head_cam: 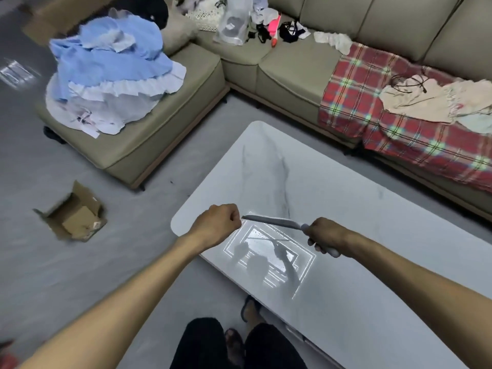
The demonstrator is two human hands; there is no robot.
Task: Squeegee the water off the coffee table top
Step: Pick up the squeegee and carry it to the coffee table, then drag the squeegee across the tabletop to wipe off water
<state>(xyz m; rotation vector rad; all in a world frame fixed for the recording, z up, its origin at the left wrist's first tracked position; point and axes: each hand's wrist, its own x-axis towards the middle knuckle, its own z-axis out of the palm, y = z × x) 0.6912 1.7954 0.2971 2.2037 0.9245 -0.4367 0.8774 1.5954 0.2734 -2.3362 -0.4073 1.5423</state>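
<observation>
The slim grey-bladed, white-handled squeegee point(274, 222) hangs tilted above the near-left end of the white marble counter point(346, 193), right hand point(328, 235) gripping its handle, left hand point(218, 225) pinching the blade tip. Landed unevenly, the blade would likely skip water, or sweep it off the counter's edge

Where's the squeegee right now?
The squeegee hangs mid-view above the left end of the coffee table, handle in the right hand, blade tip at the left hand.
</observation>
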